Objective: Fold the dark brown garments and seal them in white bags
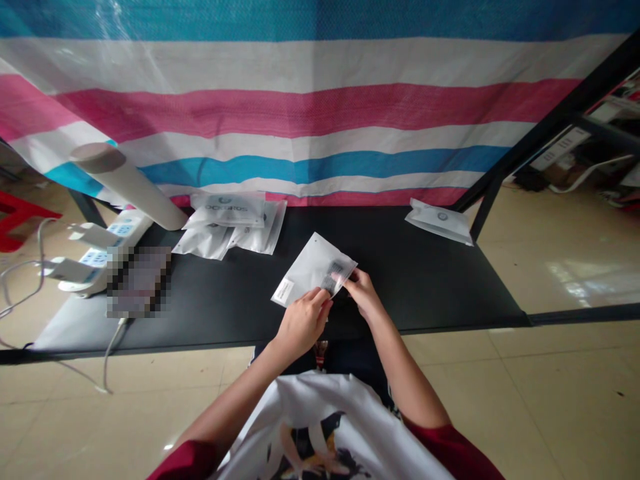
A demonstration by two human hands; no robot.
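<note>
1. Gripping a flat, matte white plastic pouch (311, 267) with both hands, the person holds it tilted over the middle of the black tabletop (425, 287). A small paper label (284, 291) sits near one corner, and a pixelated patch (333, 277) hides part of its face.
2. The left hand (303, 323) is curled, its fingers folded over the pouch's lower edge. The right hand (363, 295) is pinching the edge beside the patch, not spread.
3. A loose, overlapping pile of printed white pouches (230, 223) lies at the table's far edge, and a single pouch (440, 221) lies well apart at the far right. Their contents cannot be made out.
4. A pale cardboard tube (131, 187) leans beside a white power strip (103, 252) at the left, near a blurred object (139, 281). A woven striped tarp (300, 113) hangs behind the table.
</note>
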